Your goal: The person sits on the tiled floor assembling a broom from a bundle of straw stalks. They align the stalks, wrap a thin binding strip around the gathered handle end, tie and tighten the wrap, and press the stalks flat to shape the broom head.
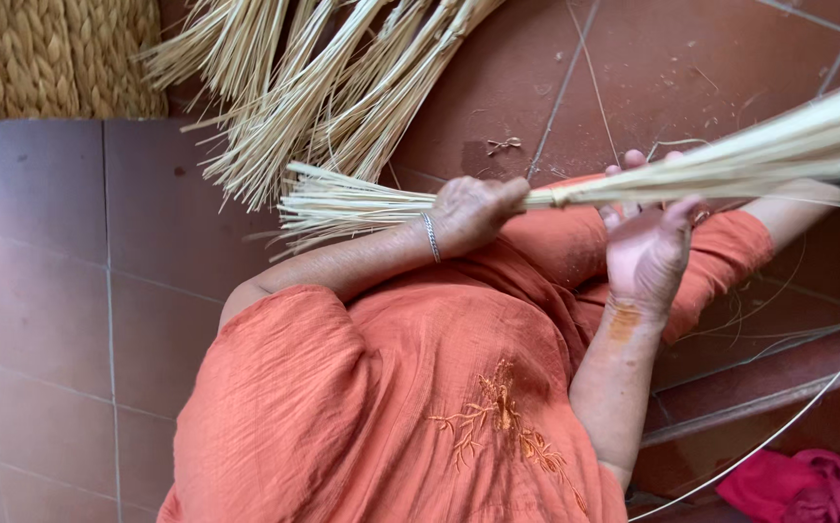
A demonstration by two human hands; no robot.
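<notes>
A long bundle of pale straw stalks [730,160] runs across my lap from left to right, with a tie [560,197] around it. My left hand [473,208], a thin bracelet on its wrist, is shut around the bundle just behind the cut ends, which fan out to the left [342,205]. My right hand [647,247] is palm up beneath the bundle further right. Its fingers reach up behind the stalks and its thumb lies just below them. I wear an orange garment [420,387] with embroidery on the front.
More loose pale stalks [323,87] lie fanned on the red-brown tile floor [52,271] above my hands. A woven straw piece [52,58] sits at the top left. A red cloth [807,484] and a thin curved strip [759,446] are at the bottom right.
</notes>
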